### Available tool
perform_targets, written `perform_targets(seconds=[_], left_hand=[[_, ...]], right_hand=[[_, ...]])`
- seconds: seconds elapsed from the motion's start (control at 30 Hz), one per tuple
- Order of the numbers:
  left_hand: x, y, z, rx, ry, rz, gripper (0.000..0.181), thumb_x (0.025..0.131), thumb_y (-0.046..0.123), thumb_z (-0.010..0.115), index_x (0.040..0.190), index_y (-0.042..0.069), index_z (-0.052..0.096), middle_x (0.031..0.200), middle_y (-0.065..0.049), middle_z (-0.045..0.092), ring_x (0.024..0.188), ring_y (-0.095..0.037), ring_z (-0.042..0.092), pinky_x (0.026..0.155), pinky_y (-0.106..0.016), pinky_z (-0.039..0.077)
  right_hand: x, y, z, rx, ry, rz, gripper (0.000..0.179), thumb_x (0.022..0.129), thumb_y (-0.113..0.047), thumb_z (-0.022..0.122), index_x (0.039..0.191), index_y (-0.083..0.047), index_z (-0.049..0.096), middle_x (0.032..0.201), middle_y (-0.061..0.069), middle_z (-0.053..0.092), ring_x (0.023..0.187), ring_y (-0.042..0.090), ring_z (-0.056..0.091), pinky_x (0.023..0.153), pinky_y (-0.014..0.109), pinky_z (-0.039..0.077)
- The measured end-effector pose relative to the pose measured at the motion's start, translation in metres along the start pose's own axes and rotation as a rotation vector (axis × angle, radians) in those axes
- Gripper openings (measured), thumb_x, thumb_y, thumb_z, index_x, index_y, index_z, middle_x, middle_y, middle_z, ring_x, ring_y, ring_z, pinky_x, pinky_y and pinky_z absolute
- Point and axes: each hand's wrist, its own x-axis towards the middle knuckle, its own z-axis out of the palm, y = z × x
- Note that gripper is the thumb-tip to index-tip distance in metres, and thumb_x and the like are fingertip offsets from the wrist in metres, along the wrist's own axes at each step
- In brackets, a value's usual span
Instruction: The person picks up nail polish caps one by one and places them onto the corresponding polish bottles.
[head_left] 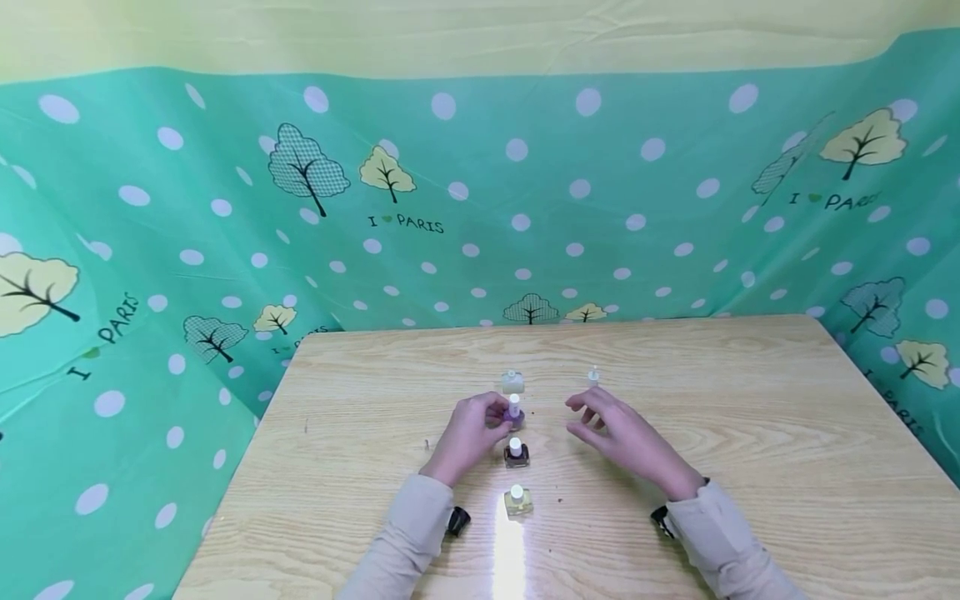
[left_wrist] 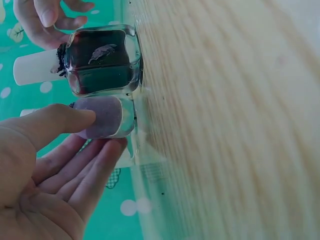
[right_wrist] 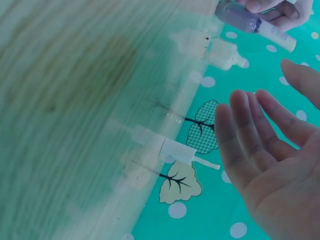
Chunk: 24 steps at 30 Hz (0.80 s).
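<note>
My left hand pinches a purple nail polish bottle between thumb and fingers; its white cap is on. Just behind it stands a pale nail polish bottle with no cap on its neck. My right hand hovers over the table to the right, fingers apart and loosely bent, holding nothing. Beyond its fingertips a white brush cap stands upright with its brush pointing up. In front of the purple bottle are a dark nail polish bottle and a pale yellow one, both capped.
The bottles form a row from back to front on the wooden table. A green dotted cloth hangs behind the table and along both sides. A tiny scrap lies left of my left hand.
</note>
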Motion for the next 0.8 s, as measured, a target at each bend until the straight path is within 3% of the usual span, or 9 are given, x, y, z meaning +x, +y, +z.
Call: perform_targets(seconds=[0.23, 0.5, 0.8], left_hand=[[0.0, 0.001, -0.001, 0.004, -0.013, -0.015, 0.021, 0.086, 0.002, 0.073, 0.106, 0.005, 0.067, 0.101, -0.006, 0.071, 0.09, -0.014, 0.068, 0.08, -0.02, 0.057], [-0.003, -0.002, -0.004, 0.037, -0.023, 0.01, 0.023, 0.085, 0.003, 0.074, 0.108, 0.004, 0.068, 0.102, -0.006, 0.072, 0.091, -0.016, 0.068, 0.083, -0.024, 0.058], [-0.002, -0.009, -0.015, 0.098, 0.009, -0.022, 0.029, 0.085, 0.004, 0.074, 0.112, 0.001, 0.067, 0.105, -0.01, 0.071, 0.096, -0.021, 0.067, 0.089, -0.034, 0.058]], right_hand=[[-0.001, 0.006, 0.0, -0.027, 0.001, 0.021, 0.035, 0.093, -0.021, 0.069, 0.124, -0.005, 0.062, 0.114, 0.007, 0.066, 0.094, 0.014, 0.063, 0.078, 0.033, 0.058], [-0.002, 0.01, -0.003, -0.025, 0.011, 0.049, 0.036, 0.093, -0.02, 0.069, 0.125, -0.004, 0.061, 0.114, 0.007, 0.065, 0.095, 0.016, 0.063, 0.079, 0.036, 0.058], [-0.001, 0.023, -0.014, -0.016, 0.018, 0.156, 0.036, 0.096, -0.019, 0.067, 0.126, 0.0, 0.061, 0.115, 0.01, 0.065, 0.094, 0.02, 0.063, 0.077, 0.035, 0.057]])
